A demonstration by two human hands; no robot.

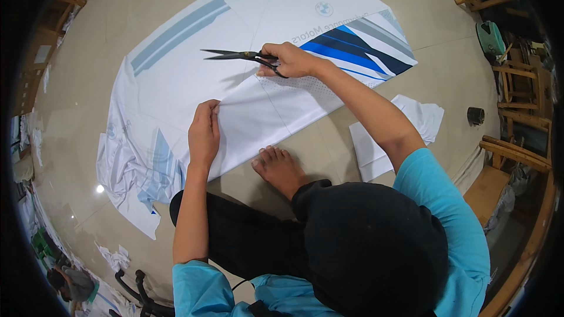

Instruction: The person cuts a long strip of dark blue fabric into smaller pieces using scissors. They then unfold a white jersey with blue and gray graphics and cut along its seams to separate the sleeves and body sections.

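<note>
A large white sheet of printed fabric (188,79) lies spread over the floor in front of me. Blue, navy and grey stripes run across its right end, and pale blue bands mark its left side. My left hand (204,135) pinches a fold of this cloth between thumb and fingers. Black scissors (232,55) are gripped in my right hand (294,61), their blades pointing left above the fabric and slightly parted. The thumb of that hand is close to the fabric's raised edge; whether it also pinches it I cannot tell. Bunched cloth (132,161) lies left of my left hand.
My bare foot (279,170) rests on the tiled floor (329,147) beside the near fabric edge. White cloth pieces (376,149) lie to the right, near a small dark cylinder (476,116). Wooden furniture (511,152) lines the right side. A chair base (141,296) stands lower left.
</note>
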